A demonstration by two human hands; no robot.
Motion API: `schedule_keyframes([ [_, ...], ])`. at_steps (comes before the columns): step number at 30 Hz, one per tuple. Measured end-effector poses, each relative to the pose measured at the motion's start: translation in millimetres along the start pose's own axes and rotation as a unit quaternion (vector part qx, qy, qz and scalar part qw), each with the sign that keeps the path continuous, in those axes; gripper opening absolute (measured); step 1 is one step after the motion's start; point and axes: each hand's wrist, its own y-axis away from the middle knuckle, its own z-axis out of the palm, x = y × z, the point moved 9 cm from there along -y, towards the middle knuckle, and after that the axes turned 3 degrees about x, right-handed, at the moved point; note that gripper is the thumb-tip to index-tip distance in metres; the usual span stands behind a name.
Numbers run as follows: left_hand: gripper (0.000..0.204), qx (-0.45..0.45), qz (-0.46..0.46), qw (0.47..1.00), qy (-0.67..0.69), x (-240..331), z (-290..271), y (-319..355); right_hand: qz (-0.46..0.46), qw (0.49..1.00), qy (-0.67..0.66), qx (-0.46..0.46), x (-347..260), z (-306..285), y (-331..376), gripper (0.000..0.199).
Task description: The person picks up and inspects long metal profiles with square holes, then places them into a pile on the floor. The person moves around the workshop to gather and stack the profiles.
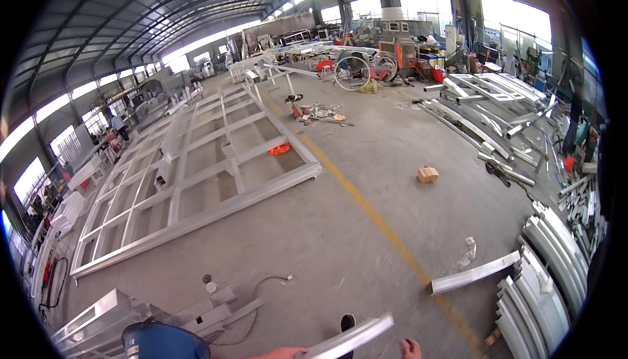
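Head view: two hands, left hand (282, 353) and right hand (411, 348), hold one curved aluminium profile (348, 339).

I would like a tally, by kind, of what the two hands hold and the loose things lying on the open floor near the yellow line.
Curved metal strip, held by left hand and right hand: 1
Straight metal bar: 1
Small cardboard box: 1
Crumpled plastic scrap: 1
Total: 4
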Motion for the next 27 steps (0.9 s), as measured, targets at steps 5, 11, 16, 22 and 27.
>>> schedule_keyframes([
  [5,0.090,-0.164,0.110,0.980,0.038,106.7,4.4,-147.9,-0.137,0.972,0.112,-0.152,-8.5,-22.9,-145.9,0.076],
  [11,0.095,-0.233,0.114,0.966,-0.010,186.8,-61.1,-264.2,-0.132,0.951,0.073,-0.270,74.8,-5.3,-257.4,0.060],
  [16,0.091,-0.329,0.144,0.933,-0.003,242.5,-88.8,-325.0,-0.044,0.956,0.050,-0.287,103.8,-30.3,-314.3,0.061],
  [22,0.094,-0.391,0.132,0.910,0.022,224.1,-63.4,-468.5,0.086,0.901,-0.044,-0.423,168.3,-18.6,-409.6,0.059],
  [27,0.091,-0.326,-0.118,0.931,-0.112,315.6,-175.0,-536.4,-0.065,0.945,0.026,-0.320,246.5,-45.5,-529.2,0.054],
])
